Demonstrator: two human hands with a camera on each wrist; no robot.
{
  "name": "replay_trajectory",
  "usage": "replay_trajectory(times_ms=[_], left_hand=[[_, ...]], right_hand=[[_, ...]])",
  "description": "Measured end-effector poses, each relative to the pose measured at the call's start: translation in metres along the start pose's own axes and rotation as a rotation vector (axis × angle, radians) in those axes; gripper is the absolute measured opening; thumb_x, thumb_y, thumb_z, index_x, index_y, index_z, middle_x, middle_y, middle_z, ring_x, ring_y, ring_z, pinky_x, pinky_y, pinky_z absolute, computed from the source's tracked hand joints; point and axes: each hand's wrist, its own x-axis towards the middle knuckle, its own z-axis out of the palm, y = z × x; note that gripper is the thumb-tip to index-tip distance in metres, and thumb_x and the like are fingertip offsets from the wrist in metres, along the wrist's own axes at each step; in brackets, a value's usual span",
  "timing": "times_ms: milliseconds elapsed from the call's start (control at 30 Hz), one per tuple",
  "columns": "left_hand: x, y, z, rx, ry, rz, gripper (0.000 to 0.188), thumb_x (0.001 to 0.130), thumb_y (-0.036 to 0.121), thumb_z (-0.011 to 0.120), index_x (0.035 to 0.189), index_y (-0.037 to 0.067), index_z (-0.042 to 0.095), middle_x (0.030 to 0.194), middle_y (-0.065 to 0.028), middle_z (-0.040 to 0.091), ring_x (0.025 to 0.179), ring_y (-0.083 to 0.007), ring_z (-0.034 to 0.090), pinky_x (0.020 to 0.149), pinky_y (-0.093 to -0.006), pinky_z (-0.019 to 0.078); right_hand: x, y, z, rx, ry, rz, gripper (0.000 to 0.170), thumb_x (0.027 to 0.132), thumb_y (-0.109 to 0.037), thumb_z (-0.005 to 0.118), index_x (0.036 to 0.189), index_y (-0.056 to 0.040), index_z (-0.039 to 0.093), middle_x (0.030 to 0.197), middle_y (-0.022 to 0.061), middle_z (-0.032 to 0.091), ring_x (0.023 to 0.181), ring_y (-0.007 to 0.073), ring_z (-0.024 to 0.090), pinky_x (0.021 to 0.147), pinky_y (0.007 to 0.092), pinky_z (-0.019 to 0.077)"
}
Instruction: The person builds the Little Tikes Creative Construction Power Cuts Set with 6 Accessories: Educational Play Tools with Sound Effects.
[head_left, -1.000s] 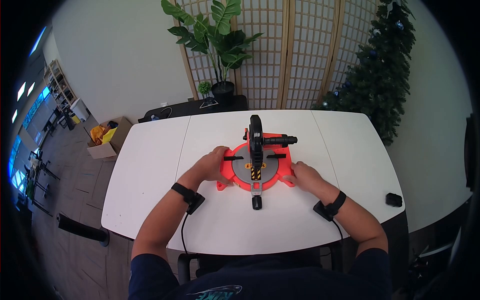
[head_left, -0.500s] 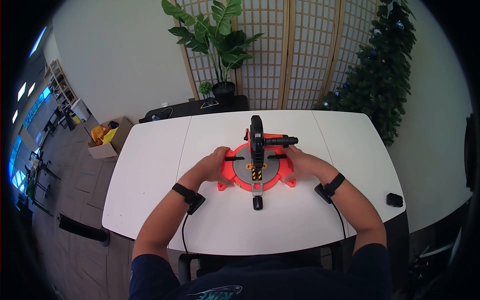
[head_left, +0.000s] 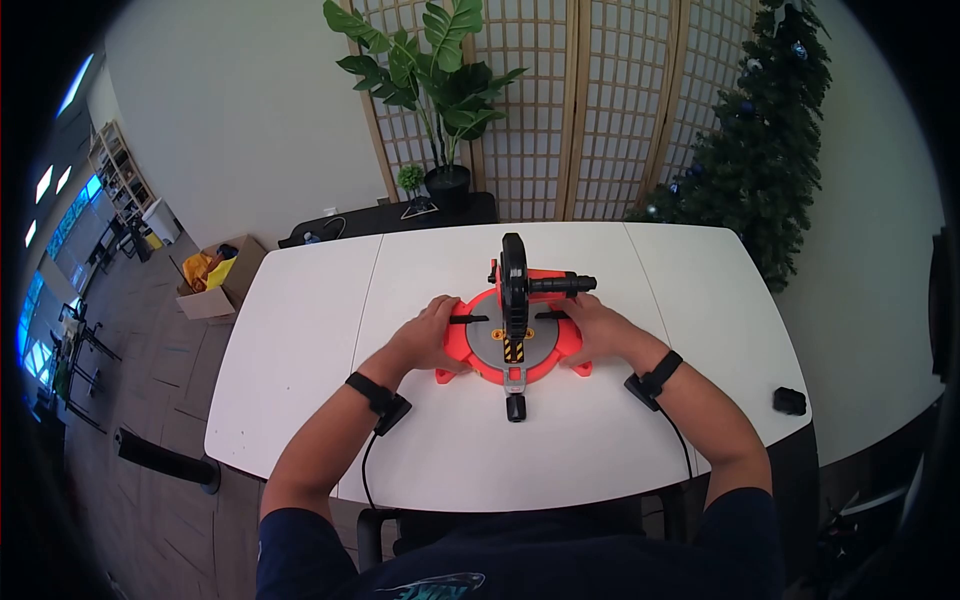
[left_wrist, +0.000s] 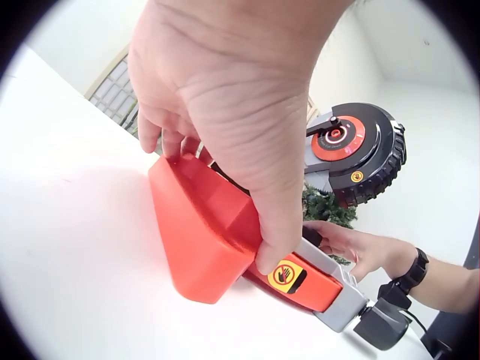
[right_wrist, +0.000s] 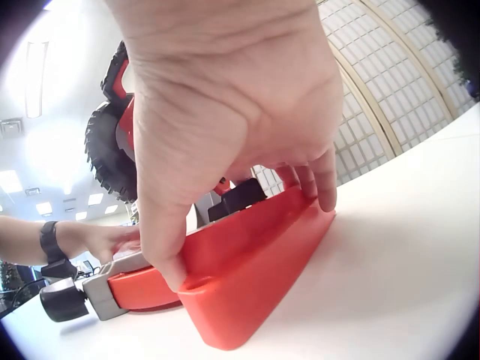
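A toy miter saw with a red base [head_left: 457, 345], a grey round plate [head_left: 485, 345] and an upright black blade guard [head_left: 514, 285] stands on the white table. My left hand [head_left: 422, 337] grips the base's left side, thumb at the front and fingers behind. On the right side my right hand [head_left: 598, 332] holds the base the same way. The left wrist view shows the left thumb beside a yellow warning sticker [left_wrist: 284, 277]. In the right wrist view, the right hand [right_wrist: 232, 112] spans the red side piece [right_wrist: 255, 270].
A small black object [head_left: 789, 401] lies at the right edge of the white table [head_left: 290, 350]. Behind are a potted plant [head_left: 447, 185], a lattice screen [head_left: 625, 110] and a decorated tree [head_left: 760, 150]. A cardboard box [head_left: 232, 285] sits on the floor at left.
Since one second ago my right hand has moved up and inward from the base's front right corner to grip its right side. My left hand has stayed about where it was.
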Motion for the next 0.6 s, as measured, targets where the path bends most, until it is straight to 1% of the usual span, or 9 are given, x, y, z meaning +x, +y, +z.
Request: replay_trajectory(times_ms=[67,100,167,400,500,600], left_hand=[[0.000,0.001,0.000,0.006,0.002,0.001,0.122,0.054,0.047,0.094,0.150,0.004,0.033,0.153,-0.0181,0.038,0.136,-0.0358,0.049,0.111,-0.0410,0.0471],[-0.001,0.003,-0.001,0.015,-0.001,-0.001,0.121,0.054,0.047,0.094,0.149,0.004,0.034,0.152,-0.0180,0.039,0.136,-0.0358,0.049,0.111,-0.0409,0.0468],[-0.002,0.005,-0.003,0.025,-0.003,-0.004,0.120,0.054,0.046,0.094,0.149,0.004,0.034,0.152,-0.0180,0.040,0.136,-0.0357,0.048,0.111,-0.0409,0.0464],[-0.013,0.014,0.000,0.027,0.022,0.025,0.116,0.053,0.045,0.093,0.146,0.004,0.038,0.149,-0.0186,0.042,0.136,-0.0357,0.049,0.111,-0.0411,0.0459],[-0.019,0.015,0.002,0.026,0.022,0.031,0.115,0.053,0.046,0.093,0.146,0.004,0.038,0.148,-0.0188,0.043,0.134,-0.0360,0.050,0.110,-0.0419,0.0467],[-0.024,0.017,0.004,0.036,0.029,0.039,0.115,0.053,0.046,0.093,0.145,0.004,0.039,0.147,-0.0187,0.044,0.133,-0.0362,0.050,0.109,-0.0424,0.0476]], right_hand=[[0.000,0.001,0.000,-0.002,0.020,-0.002,0.100,0.059,-0.037,0.089,0.143,-0.0028,0.047,0.141,0.0221,0.045,0.129,0.0369,0.049,0.106,0.0407,0.0469],[0.000,0.001,0.000,-0.002,0.020,-0.002,0.100,0.059,-0.037,0.089,0.143,-0.0028,0.047,0.141,0.0221,0.045,0.129,0.0369,0.049,0.106,0.0407,0.0469],[-0.001,0.001,-0.001,-0.013,0.032,-0.009,0.103,0.057,-0.039,0.090,0.145,-0.0053,0.046,0.139,0.0200,0.047,0.128,0.0378,0.050,0.103,0.0435,0.0494],[-0.017,-0.008,-0.001,-0.014,0.026,0.025,0.100,0.057,-0.039,0.089,0.141,-0.0045,0.049,0.139,0.0206,0.048,0.129,0.0377,0.050,0.102,0.0434,0.0500],[-0.024,-0.011,0.001,-0.024,0.054,-0.001,0.100,0.057,-0.039,0.089,0.141,-0.0043,0.047,0.139,0.0203,0.048,0.129,0.0383,0.049,0.102,0.0437,0.0504],[-0.028,-0.012,0.002,-0.022,0.008,0.044,0.100,0.057,-0.039,0.089,0.141,-0.0043,0.046,0.138,0.0202,0.050,0.129,0.0390,0.049,0.101,0.0446,0.0506]])
